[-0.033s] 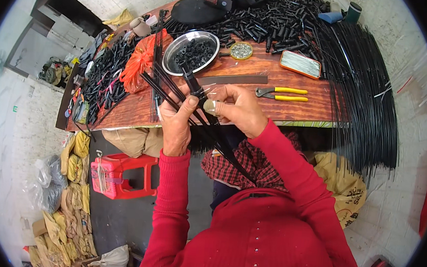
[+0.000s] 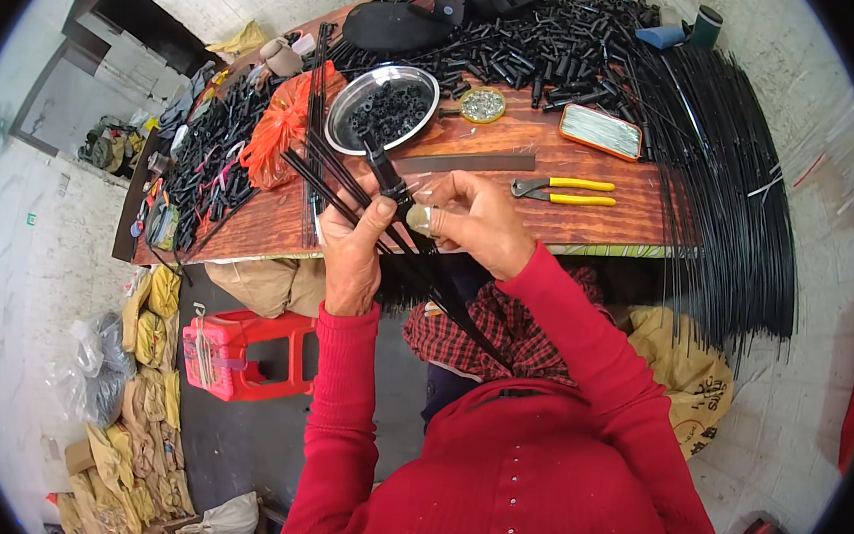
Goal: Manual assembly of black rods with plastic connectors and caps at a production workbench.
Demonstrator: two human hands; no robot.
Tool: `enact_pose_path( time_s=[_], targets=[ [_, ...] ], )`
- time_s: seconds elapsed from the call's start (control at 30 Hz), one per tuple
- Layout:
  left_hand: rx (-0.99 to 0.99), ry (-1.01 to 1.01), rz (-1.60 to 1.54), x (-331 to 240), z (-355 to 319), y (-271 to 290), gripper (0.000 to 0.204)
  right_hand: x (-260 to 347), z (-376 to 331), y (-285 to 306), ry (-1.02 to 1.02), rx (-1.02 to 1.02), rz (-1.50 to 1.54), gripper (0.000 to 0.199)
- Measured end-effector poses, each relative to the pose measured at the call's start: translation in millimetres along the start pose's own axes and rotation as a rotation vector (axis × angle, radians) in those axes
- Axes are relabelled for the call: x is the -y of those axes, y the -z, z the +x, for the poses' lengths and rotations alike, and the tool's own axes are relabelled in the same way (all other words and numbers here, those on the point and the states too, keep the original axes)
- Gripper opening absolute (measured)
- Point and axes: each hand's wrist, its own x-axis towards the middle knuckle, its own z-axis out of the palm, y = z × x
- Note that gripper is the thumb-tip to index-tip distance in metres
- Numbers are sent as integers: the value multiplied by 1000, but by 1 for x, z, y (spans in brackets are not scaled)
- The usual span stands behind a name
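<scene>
My left hand [image 2: 356,256] is wrapped round a bundle of thin black rods [image 2: 458,315] that fans out past its fingers, like part of an umbrella frame. A black tubular piece [image 2: 384,170] sticks up from this bundle, between my two hands. Close against the tube's lower part, my right hand [image 2: 490,227] is closed in a pinch. Its thumb wears a pale greyish cover [image 2: 419,218]. Thin light strands show near its fingertips, but what they pinch is too small to make out. The rods' lower ends reach down over a red checked cloth [image 2: 532,341] on my lap.
On the wooden table [image 2: 591,223] lie yellow-handled nippers [image 2: 563,189], a tin of silver wire pieces [image 2: 600,130], a metal bowl of black rings [image 2: 428,127] and a flat dark strip [image 2: 470,161]. Long black rods [image 2: 742,212] overhang the right edge. A red stool [image 2: 301,358] stands left.
</scene>
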Motion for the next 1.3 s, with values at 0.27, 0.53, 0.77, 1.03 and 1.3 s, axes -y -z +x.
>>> enact_pose_path(
  time_s=[0.27,0.53,0.77,1.03,1.3],
  targets=[
    [67,39,19,-5,0,6,41,5,-2,-8,-126,-43,-54,23],
    [0,63,104,-18,-6,-7,46,-8,-7,-12,103,-128,-229,12],
    [-31,109,132,-35,-11,-15,45,-5,-15,-23,168,-207,-311,18],
    [34,39,173,-21,0,-6,45,-2,-17,-27,301,-259,-367,19],
    [-20,-1,281,-21,6,10,49,9,-26,81,431,-277,-1242,35]
  ],
)
